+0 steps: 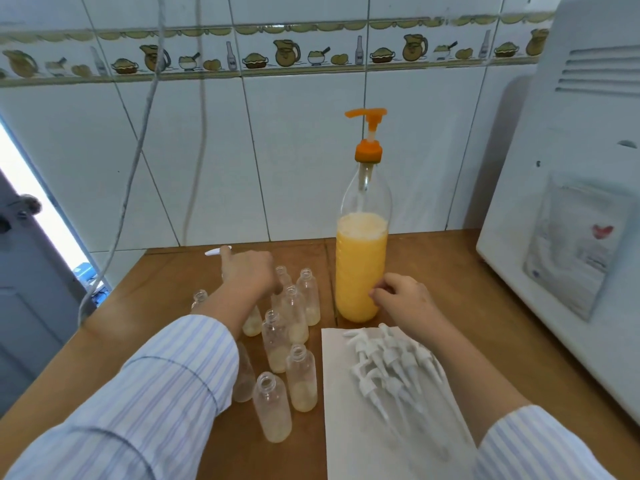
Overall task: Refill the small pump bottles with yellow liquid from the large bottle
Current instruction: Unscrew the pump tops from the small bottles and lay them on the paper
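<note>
Barely begun, by the look of it: small pump bottles [292,344] uncapped near the worktop's left edge, each with only a pale residue at the bottom, pump heads [388,365] heaped on a white sheet [346,427] toward the front edge. Large bottle [362,254] upright toward the back edge, clear plastic, over half full of frothy yellow liquid, orange pump fitted. Left hand [247,271] reaching into the far bottles, grip impossible to tell; right hand [401,292] loosely curled, fingertips touching the large bottle's lower side.
</note>
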